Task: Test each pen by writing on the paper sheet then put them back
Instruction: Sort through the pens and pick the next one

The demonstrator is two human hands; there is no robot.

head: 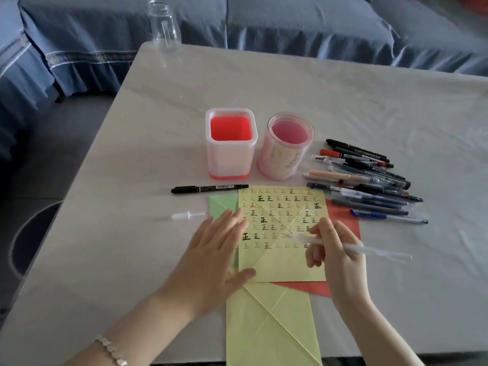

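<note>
A clear bottle (165,27) stands at the table's (264,88) far corner, blue sofa (290,22) behind.

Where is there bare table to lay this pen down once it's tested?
Bare table lies left of the square holder, and beyond both holders toward the clear bottle. Right of the round holder the pen pile crowds it.

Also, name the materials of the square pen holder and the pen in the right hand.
The square pen holder: likely frosted translucent plastic, red base showing through its walls. The pen: seemingly clear plastic, its barrel see-through; motion blur leaves this unsure.
</note>
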